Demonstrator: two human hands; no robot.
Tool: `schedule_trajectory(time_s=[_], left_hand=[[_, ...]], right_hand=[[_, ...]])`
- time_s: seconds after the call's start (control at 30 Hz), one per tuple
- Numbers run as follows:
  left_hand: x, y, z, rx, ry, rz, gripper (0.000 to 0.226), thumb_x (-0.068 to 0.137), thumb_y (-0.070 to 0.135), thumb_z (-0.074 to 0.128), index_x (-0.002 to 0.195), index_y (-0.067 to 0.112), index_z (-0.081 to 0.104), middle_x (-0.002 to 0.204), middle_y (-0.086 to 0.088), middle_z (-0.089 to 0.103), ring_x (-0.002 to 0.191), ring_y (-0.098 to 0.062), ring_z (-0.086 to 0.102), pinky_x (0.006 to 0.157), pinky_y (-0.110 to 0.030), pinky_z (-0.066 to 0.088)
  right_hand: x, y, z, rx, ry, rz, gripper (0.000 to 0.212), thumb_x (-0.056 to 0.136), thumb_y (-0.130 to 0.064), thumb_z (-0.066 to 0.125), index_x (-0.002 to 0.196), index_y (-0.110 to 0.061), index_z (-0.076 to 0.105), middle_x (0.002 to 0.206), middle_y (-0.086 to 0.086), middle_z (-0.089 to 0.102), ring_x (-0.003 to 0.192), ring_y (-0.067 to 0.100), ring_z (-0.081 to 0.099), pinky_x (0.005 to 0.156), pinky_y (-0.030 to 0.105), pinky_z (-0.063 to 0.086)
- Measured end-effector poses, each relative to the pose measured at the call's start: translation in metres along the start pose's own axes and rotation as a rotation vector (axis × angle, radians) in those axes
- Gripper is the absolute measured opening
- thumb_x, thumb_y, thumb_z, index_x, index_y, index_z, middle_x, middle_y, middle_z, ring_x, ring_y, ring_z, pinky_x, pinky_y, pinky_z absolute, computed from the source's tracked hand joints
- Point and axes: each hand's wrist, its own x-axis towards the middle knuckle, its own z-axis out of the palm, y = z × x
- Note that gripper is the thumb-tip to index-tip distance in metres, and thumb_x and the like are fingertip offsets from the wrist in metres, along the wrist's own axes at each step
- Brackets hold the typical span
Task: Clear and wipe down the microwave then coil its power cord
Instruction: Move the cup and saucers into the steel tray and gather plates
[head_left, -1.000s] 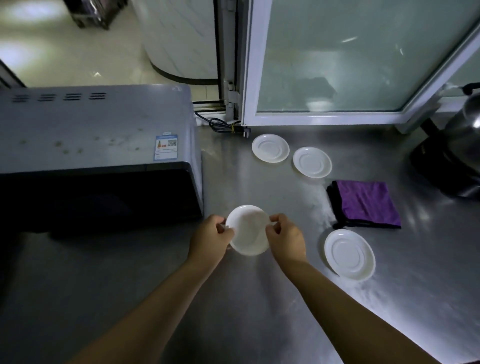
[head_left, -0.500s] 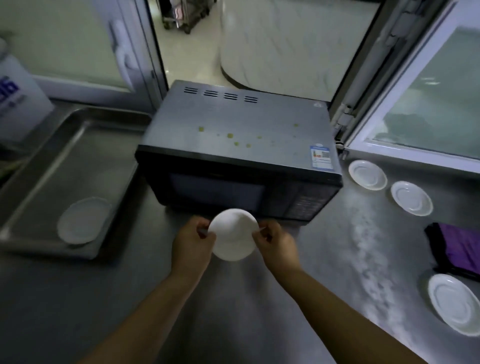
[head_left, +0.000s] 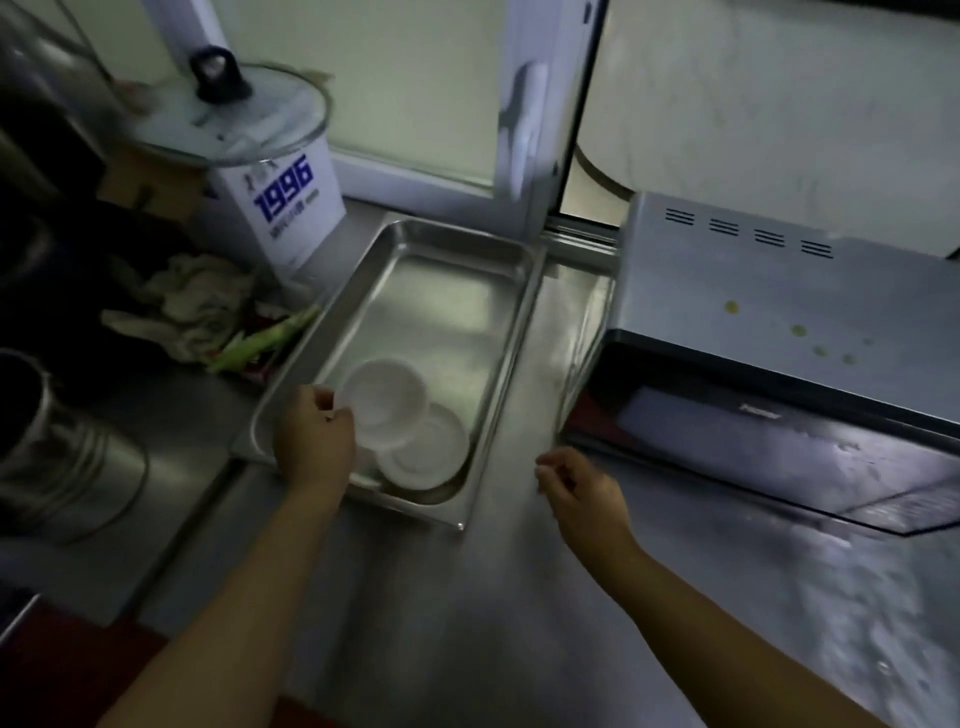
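- the left hand (head_left: 314, 441) pinches the rim of a small white dish (head_left: 387, 402) over the near end of the metal tray (head_left: 519, 291).
- that dish overlaps a second white plate (head_left: 431, 457) lying in the tray.
- the right hand (head_left: 582, 493) hangs above the steel counter (head_left: 467, 623), fingers loosely curled, holding nothing.
- the microwave (head_left: 779, 291) sits to the right of the tray, yellowish spots on its top.
- a white bucket (head_left: 280, 208) with a glass lid (head_left: 234, 114) stands behind the tray's left side.

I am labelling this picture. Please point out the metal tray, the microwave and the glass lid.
metal tray (head_left: 524, 332), head view, right rim.
microwave (head_left: 779, 291), head view, grey top.
glass lid (head_left: 249, 119), head view, glass surface.
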Motion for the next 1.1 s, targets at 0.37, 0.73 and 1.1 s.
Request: schedule_trajectory(time_s=[0.37,0.73,1.1], left_hand=[[0.046,-0.048,-0.016,0.382,-0.101,0.073,0.019,0.082,-0.003,0.049,0.101,0.0,0.053,0.108,-0.023,0.057,0.096,-0.041,0.054,0.076,-0.045,0.045],[0.03,-0.054,-0.008,0.489,-0.08,0.162,0.031,0.083,0.008,0.059,0.113,0.003,0.06,0.117,-0.018,0.058,0.113,-0.034,0.046,0.083,-0.045,0.044],[-0.101,0.031,0.066,0.288,-0.381,0.618,0.016,0.076,0.0,0.062,0.086,0.01,0.069,0.08,-0.013,0.066,0.078,-0.033,0.06,0.061,-0.035,0.045]], right_hand=[[0.006,-0.012,0.02,-0.011,-0.075,0.028,0.017,0.092,-0.019,0.056,0.085,-0.035,0.059,0.072,-0.005,0.065,0.066,0.01,0.062,0.066,0.044,0.054],[0.009,-0.01,0.023,-0.038,-0.072,0.064,0.012,0.093,-0.021,0.054,0.086,-0.027,0.062,0.072,-0.007,0.064,0.067,0.012,0.061,0.065,0.039,0.053],[-0.032,0.033,-0.045,-0.1,0.1,0.202,0.01,0.092,-0.02,0.053,0.089,-0.023,0.063,0.077,-0.004,0.066,0.069,0.021,0.062,0.066,0.04,0.054]])
